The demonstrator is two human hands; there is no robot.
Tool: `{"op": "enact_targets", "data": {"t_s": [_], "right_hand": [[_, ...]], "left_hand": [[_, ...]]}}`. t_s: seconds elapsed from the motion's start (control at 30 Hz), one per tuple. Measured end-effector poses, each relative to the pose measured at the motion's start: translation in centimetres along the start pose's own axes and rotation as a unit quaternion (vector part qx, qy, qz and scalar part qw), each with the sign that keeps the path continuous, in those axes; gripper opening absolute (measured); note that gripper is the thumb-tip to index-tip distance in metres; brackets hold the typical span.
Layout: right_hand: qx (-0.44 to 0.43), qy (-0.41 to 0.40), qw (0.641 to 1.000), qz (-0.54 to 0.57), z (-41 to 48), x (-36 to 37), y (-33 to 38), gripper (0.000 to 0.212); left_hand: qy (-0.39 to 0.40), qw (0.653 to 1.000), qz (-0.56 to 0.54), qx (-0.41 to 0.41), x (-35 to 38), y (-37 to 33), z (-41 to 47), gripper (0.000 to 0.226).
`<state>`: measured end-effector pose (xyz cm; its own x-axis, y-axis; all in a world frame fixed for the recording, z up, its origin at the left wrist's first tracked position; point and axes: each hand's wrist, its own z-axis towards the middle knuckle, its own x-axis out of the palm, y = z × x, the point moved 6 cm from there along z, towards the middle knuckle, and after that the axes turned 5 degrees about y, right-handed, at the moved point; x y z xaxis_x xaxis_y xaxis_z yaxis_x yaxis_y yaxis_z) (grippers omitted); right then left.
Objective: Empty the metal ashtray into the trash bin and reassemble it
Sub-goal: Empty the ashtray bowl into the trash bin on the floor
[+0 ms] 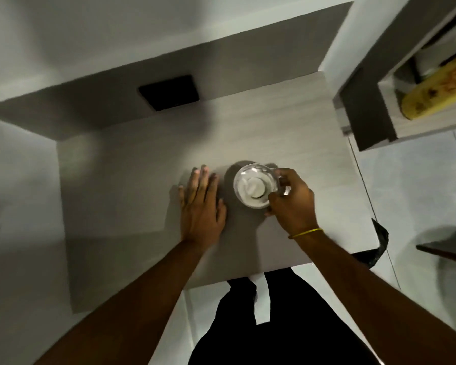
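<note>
Ashtray's on the table, right hand on it

One metal ashtray (253, 186) sits mid-table (132, 164); right hand (291, 197) pinches its rim at 3 o'clock, left hand (202, 204) lies flat with fingers spread at 9. I'd keep it level while lifting so nothing spills. Two hands, one black bag (377, 246) at 4 o'clock.

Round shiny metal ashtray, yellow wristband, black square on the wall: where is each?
Round shiny metal ashtray (254, 187), head view: on its centre knob.
Thin yellow wristband (306, 233), head view: on the band's middle.
Black square wall plate (169, 92), head view: on its centre.
</note>
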<state>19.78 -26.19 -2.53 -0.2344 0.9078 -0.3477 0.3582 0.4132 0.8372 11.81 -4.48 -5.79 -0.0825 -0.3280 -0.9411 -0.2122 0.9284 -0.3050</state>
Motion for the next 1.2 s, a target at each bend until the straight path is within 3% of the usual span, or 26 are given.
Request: {"op": "enact_targets", "data": {"t_s": [0.13,0.37,0.6,0.77,0.97,1.2], "right_hand": [[0.031,-0.047,0.996,0.067,0.3,-8.3,-3.5,0.058],[0.089,-0.169,0.970,0.153,-2.7,-21.4,-13.7,0.066],[0.114,-0.283,0.937,0.168,-6.9,-28.6,-24.5,0.068],[0.119,-0.349,0.928,0.062,-7.0,-29.9,-32.5,0.091],[0.104,-0.280,0.938,-0.174,-1.8,-27.7,-42.2,0.103],[0.083,-0.135,0.923,-0.352,3.2,-23.5,-51.1,0.094]], "left_hand": [[0.000,0.995,-0.005,0.102,-0.4,-8.4,4.4,0.059],[0.094,0.956,0.041,0.276,5.9,-24.8,4.9,0.062],[0.141,0.908,0.144,0.367,12.8,-28.4,1.6,0.070],[0.112,0.895,0.177,0.394,14.0,-28.2,1.6,0.076],[0.120,0.895,0.159,0.400,13.9,-28.9,1.2,0.070],[0.124,0.895,0.152,0.401,13.9,-28.5,1.4,0.068]]}}
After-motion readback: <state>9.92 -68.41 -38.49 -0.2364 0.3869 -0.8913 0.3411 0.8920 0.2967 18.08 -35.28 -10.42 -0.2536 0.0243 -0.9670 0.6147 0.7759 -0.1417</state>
